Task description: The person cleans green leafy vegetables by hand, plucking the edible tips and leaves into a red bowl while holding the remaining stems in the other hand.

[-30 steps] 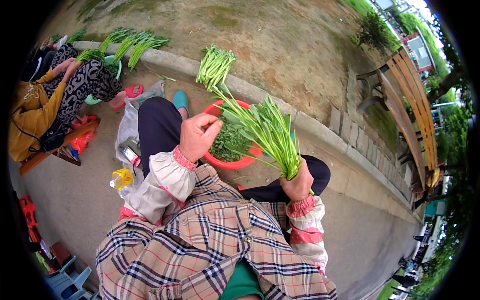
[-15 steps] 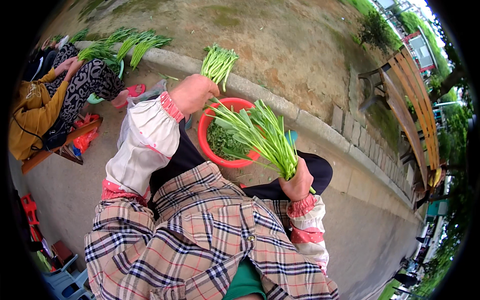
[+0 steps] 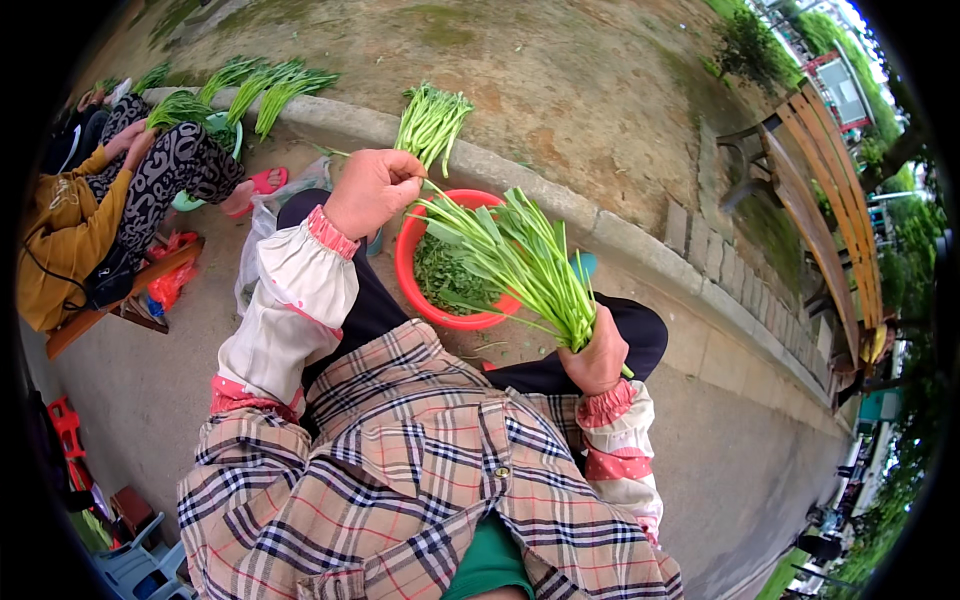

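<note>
My right hand (image 3: 598, 355) is wrapped round the lower stems of a bunch of long leafy greens (image 3: 525, 260). The bunch slants up and left over a red plastic basin (image 3: 405, 262), its leaves spread above the opening. At the basin's far left rim my left hand (image 3: 375, 195) is closed in a pinch, thumb against fingers, at the tip of a thin green stem (image 3: 434, 192) sticking out from the bunch. Loose torn leaves (image 3: 447, 265) lie in the basin. Beyond it, another bundle of greens (image 3: 432, 118) rests on the stone kerb.
To the left a person in a mustard top (image 3: 75, 235) sits on a wooden bench (image 3: 85, 325), holding greens. More bundles (image 3: 285, 92) lie along the kerb (image 3: 355, 120). A slatted bench (image 3: 825, 200) stands at right, a blue plastic chair (image 3: 140, 560) at lower left.
My left hand has shifted slightly, and its thumb and fingers now show pinched at the stem tip. My right hand and its bunch have hardly moved.
</note>
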`<state>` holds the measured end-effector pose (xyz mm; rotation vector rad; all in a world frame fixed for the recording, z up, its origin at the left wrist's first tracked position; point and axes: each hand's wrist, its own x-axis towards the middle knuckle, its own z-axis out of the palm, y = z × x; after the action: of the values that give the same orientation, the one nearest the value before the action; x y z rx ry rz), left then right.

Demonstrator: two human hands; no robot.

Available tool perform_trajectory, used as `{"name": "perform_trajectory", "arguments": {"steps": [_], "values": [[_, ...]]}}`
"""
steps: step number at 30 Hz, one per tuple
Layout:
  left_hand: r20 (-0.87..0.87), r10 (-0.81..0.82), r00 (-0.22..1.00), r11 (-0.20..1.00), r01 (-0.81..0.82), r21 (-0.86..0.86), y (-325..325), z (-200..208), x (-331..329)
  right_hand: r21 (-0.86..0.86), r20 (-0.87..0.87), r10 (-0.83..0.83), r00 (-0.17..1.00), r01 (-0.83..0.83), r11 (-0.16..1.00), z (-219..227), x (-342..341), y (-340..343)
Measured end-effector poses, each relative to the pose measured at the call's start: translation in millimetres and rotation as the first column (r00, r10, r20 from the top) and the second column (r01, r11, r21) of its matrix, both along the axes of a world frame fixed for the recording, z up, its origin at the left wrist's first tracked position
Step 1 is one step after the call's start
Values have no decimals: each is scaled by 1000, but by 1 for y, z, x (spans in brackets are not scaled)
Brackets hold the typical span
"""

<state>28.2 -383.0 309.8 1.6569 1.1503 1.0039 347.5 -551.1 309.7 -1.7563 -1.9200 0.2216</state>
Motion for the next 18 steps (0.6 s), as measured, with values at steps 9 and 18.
{"name": "perform_trajectory", "arguments": {"steps": [9, 18], "values": [[408, 261, 875, 950, -158, -269, 21, -44, 0, -20, 25, -38, 999, 38, 999, 5, 3, -3], [330, -222, 917, 903, 322, -286, 23, -154, 22, -24, 32, -19, 999, 20, 1000, 10, 5, -4]]}}
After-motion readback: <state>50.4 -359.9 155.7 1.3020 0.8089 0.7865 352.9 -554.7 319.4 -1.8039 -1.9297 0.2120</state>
